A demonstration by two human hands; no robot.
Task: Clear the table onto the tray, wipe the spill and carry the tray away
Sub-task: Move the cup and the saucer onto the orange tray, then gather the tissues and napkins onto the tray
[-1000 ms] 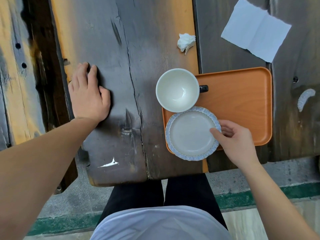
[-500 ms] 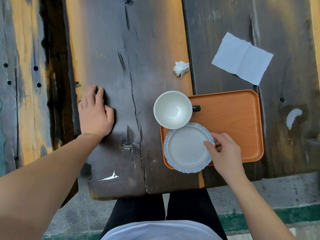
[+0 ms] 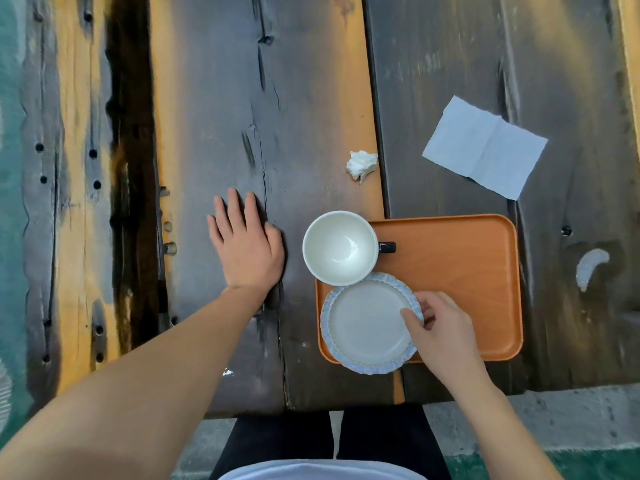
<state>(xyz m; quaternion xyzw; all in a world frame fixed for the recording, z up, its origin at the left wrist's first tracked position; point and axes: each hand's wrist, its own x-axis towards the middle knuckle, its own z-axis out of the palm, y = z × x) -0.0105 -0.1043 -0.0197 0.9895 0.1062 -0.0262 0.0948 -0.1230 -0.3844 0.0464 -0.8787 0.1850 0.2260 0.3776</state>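
An orange tray (image 3: 457, 282) lies on the dark wooden table (image 3: 277, 116). A white cup (image 3: 340, 248) with a dark handle sits at the tray's far left corner, overhanging the rim. A blue-rimmed plate (image 3: 367, 323) rests on the tray's near left corner, and my right hand (image 3: 440, 329) pinches its right edge. My left hand (image 3: 244, 242) lies flat on the table, left of the cup, holding nothing. A crumpled tissue (image 3: 362, 164) and a flat white napkin (image 3: 485, 147) lie beyond the tray. A pale spill (image 3: 590, 266) marks the wood right of the tray.
The table's near edge runs just below the tray, with my dark-trousered legs (image 3: 325, 438) under it. A dark gap (image 3: 130, 168) between planks lies at the left. A concrete floor (image 3: 554, 417) with a green stripe shows at the lower right.
The view has shifted so the table appears lower in frame. My right hand still holds the plate's right edge on the tray. My left hand has slid right, closer to the cup.
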